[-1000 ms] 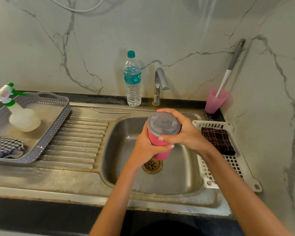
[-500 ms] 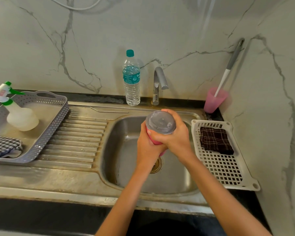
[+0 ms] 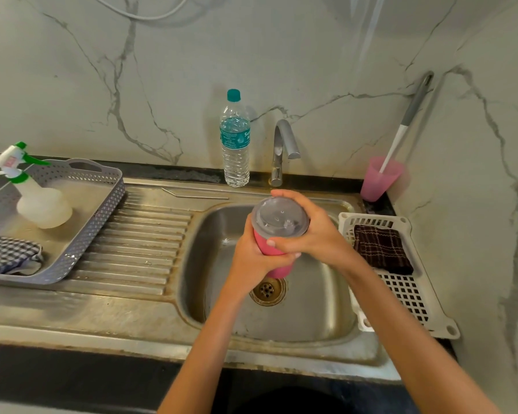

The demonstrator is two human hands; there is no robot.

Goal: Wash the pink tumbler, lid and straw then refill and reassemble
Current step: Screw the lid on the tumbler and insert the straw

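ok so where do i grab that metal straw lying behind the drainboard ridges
Pinch the straw at the middle of its long straight part, coming from above with fingertips in front and behind. It lies flat on the steel sink top, running left to right with its short bent end at the left, so there is probably no room to get under it.

**Count at the sink**

Two hands are seen: a left hand [image 3: 253, 262] and a right hand [image 3: 316, 234]. One pink tumbler [image 3: 281, 271], one lid [image 3: 278, 216] and one straw [image 3: 195, 196] are counted. Two cloths are found, a checked cloth [image 3: 6, 253] and a dark plaid cloth [image 3: 382, 249]. Two perforated trays are present, a grey tray [image 3: 108, 213] and a white tray [image 3: 413, 303]. One each is counted of water bottle [image 3: 235, 144], spray bottle [image 3: 41, 201], tap [image 3: 283, 147], pink cup [image 3: 379, 182], brush [image 3: 410, 115], sink [image 3: 311, 318] and drain [image 3: 268, 289].
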